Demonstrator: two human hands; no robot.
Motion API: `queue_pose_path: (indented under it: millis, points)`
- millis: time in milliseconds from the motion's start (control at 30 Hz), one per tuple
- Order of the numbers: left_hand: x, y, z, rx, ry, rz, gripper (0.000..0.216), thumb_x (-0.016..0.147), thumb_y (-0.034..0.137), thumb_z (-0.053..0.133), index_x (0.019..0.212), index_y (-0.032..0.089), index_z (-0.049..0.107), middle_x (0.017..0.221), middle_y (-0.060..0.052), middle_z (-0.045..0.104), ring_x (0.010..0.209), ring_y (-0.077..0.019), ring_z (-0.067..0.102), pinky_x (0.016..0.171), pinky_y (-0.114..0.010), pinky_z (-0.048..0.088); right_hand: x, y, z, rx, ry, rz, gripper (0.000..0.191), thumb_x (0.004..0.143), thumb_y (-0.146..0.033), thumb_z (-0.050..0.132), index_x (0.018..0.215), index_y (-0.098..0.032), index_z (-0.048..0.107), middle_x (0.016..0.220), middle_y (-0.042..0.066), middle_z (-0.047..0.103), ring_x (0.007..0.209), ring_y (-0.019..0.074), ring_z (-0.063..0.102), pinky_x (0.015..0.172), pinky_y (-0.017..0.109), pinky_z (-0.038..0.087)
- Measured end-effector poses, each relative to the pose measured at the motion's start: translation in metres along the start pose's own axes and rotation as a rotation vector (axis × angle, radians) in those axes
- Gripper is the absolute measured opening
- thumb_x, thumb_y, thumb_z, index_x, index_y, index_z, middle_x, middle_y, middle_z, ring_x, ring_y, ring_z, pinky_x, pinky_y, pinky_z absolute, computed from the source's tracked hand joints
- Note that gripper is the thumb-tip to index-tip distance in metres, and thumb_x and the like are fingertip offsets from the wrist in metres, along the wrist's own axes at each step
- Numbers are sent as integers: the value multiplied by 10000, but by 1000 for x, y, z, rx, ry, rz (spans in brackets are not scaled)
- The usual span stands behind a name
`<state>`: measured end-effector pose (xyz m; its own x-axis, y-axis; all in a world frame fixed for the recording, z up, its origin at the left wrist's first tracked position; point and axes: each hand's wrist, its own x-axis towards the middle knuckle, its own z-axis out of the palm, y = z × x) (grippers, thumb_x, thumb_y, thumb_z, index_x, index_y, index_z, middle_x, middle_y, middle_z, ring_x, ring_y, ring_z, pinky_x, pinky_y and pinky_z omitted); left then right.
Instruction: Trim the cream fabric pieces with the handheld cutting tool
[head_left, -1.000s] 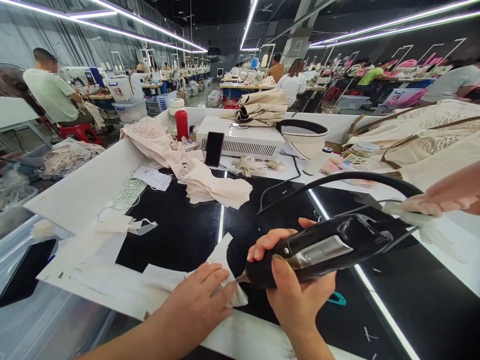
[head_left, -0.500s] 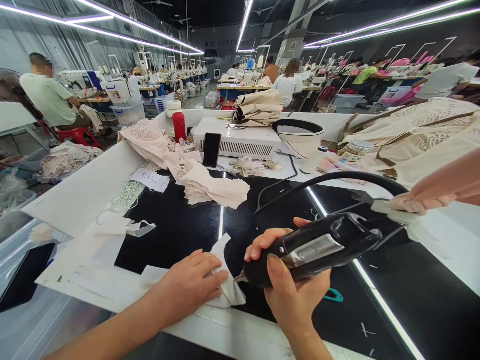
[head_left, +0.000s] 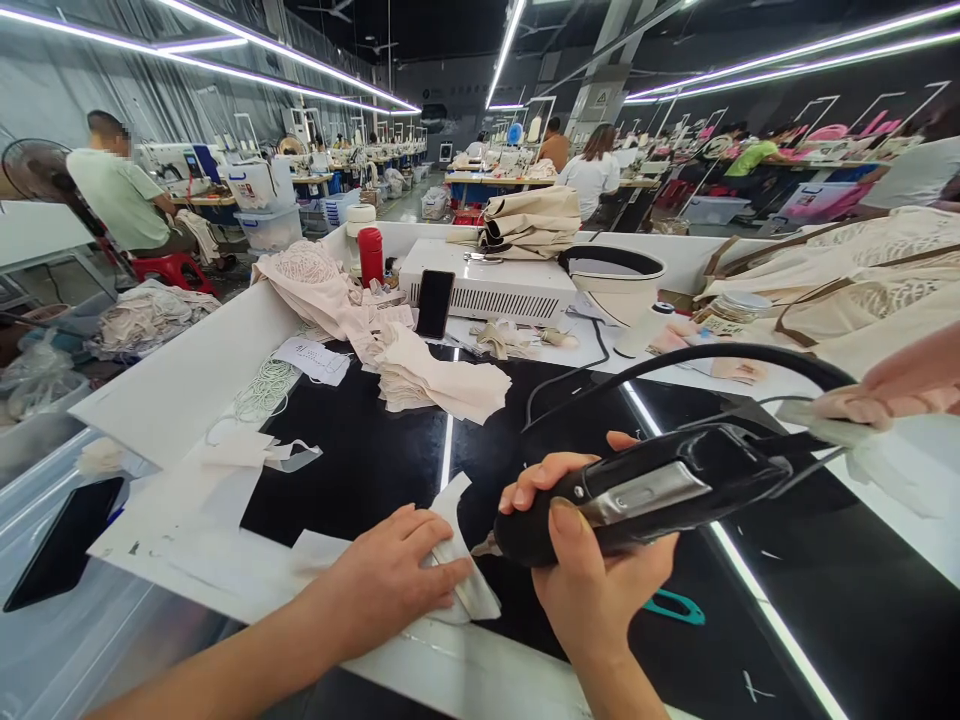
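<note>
My left hand lies with its fingers outstretched on a folded piece of whitish fabric, pressing it to the black board near the table's front edge. My right hand is wrapped round a black corded hand tool with a silver plate along its side. Its narrow metal tip points left at the fabric's edge; whether they touch I cannot tell. Another person's hand holds the tool's rear end by the cable, with pale, thin material in its fingers.
A teal thread snipper lies beyond my right wrist. Cream fabric pieces, a phone, a red bottle and a white vented box stand behind. A black cable crosses the board. Cream garments fill the right back.
The view has turned slightly left, so everything sits further right. The tool's tip is a little higher along the fabric's edge. Both my hands keep their hold.
</note>
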<state>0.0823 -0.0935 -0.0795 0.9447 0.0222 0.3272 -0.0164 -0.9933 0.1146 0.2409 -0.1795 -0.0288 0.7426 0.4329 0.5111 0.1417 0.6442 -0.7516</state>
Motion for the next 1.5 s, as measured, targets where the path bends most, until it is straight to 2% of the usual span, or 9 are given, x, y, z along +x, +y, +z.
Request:
queue_pose_path:
  millis: [367,700,833,933,1067,1167,1267,1333,1500]
  points:
    - [1,1,0,-40,22,-22,291,941,209,747,1207,201,630,1166,-111,635,1129,-257,651,978,-438,590,3,5,6,-30,-14,16,416,874,-231,765,1221,-304,547,808,-46,685,568,148,649,553,332,589]
    - [-1,6,8,-33,86,-60,313,943,227,748,1231,204,628,1163,-93,642,1080,-255,655,975,-432,585,5,13,9,-35,-4,11,485,859,-171,745,1266,-323,530,817,-57,674,584,138,649,562,323,607]
    - [-2,18,15,63,109,-71,292,997,310,681,1250,176,620,1170,-112,653,1113,-273,653,1005,-465,568,3,13,7,-33,-18,16,469,876,-157,733,1272,-321,543,835,-52,681,592,134,652,565,311,600]
    - [0,19,12,83,126,-73,211,1032,264,607,1200,139,632,1125,-114,663,1080,-246,659,1006,-413,571,4,11,6,-15,-33,14,457,867,-164,745,1256,-310,554,834,-48,682,589,138,654,556,313,597]
    - [8,0,1,5,147,-46,111,1036,161,533,1047,129,639,1085,-106,664,1091,-238,652,1091,-433,525,5,9,8,-16,-29,5,467,846,-161,754,1241,-306,553,819,-49,685,573,139,651,534,307,593]
    - [16,-21,-3,-125,85,29,147,1030,110,505,1086,133,639,1172,-111,667,1164,-221,635,1091,-381,528,4,9,8,-26,-30,6,477,839,-155,752,1242,-310,550,812,-53,683,567,135,651,533,300,593]
    - [20,-37,-2,-216,-7,71,203,1030,101,493,1158,139,647,1171,-102,684,1118,-190,657,1006,-313,571,3,10,7,-37,-27,9,489,840,-164,752,1254,-315,539,822,-53,681,568,131,652,536,299,598]
    - [19,-43,0,-239,-41,63,221,1039,117,488,1181,146,655,1167,-99,688,1102,-187,664,977,-300,577,3,10,8,-37,-27,9,486,844,-173,755,1255,-314,537,823,-52,680,572,130,652,532,295,599]
    - [13,-48,-1,-261,-36,57,228,1073,178,470,1177,149,671,1169,-99,685,1078,-199,668,953,-306,576,2,9,8,-23,-14,9,469,847,-177,762,1244,-312,553,819,-51,683,582,129,649,522,285,594]
